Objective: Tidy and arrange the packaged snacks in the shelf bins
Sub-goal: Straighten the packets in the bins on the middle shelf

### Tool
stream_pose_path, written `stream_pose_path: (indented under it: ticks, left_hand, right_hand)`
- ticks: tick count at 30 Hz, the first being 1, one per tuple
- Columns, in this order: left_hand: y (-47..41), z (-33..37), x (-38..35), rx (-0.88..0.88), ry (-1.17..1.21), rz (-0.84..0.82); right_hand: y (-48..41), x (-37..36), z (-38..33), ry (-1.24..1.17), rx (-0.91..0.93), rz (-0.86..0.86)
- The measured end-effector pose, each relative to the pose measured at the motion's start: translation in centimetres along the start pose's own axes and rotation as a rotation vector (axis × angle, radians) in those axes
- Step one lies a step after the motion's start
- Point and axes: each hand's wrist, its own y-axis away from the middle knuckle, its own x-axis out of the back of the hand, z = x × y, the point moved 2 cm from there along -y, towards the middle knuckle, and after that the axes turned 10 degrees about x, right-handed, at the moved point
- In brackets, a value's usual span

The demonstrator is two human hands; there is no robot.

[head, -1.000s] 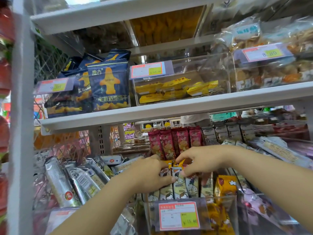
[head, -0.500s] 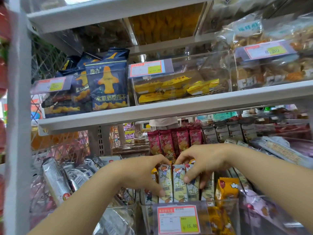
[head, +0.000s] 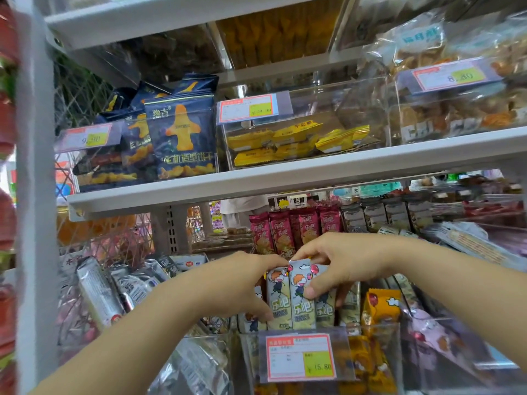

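**Lower shelf: both hands on the cream packets, tidying partly done.**

The cream packets (head: 293, 303) stand upright in a tight row inside the clear bin (head: 370, 327), just behind its price tag (head: 302, 357). The left hand (head: 236, 283) has its fingers curled round the left flank of the row. The right hand (head: 339, 266) pinches the packet tops, with its thumb pressed on a packet face. The row looks nearly squared, and the pink packets (head: 285, 232) behind it stand in order. In my judgement, work remains: the orange packets (head: 379, 306) beside the row sit askew, and the silver packets (head: 99, 292) in the bin to the left lie heaped and tilted.
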Motion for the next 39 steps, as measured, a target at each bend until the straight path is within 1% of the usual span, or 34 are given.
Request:
stream_pose_path:
  ticks: [7, 11, 17, 20, 28, 31, 36, 39]
  left_hand:
    - [1.0, 0.0, -0.7, 0.013, -0.059, -0.027]
    - [1.2, 0.1, -0.6, 0.002, -0.042, 0.004]
    - [1.6, 0.0, -0.3, -0.009, 0.019, 0.103]
    - [2.0, 0.2, -0.3, -0.026, 0.014, 0.153]
    - [2.6, -0.4, 0.6, 0.002, 0.178, 0.247]
    - [3.0, -1.0, 1.3, 0.012, 0.248, 0.346]
    - [3.9, -2.9, 2.4, 0.055, 0.362, 0.609]
    - [3.8, -4.4, 1.9, 0.085, 0.369, 0.726]
  right_hand:
    - [0.8, -0.2, -0.3, 0.104, 0.044, 0.017]
    - [1.1, -0.2, -0.6, 0.289, 0.089, 0.066]
    - [1.5, 0.0, -1.3, 0.395, 0.139, 0.147]
    - [1.6, 0.0, -1.7, 0.380, 0.138, 0.159]
    - [1.9, 0.1, -3.5, 0.485, 0.162, 0.290]
    - [2.1, 0.5, -4.5, 0.522, 0.180, 0.381]
    - [1.6, 0.4, -5.8, 0.526, 0.278, 0.638]
    - [0.2, -0.7, -5.9, 0.475, 0.338, 0.712]
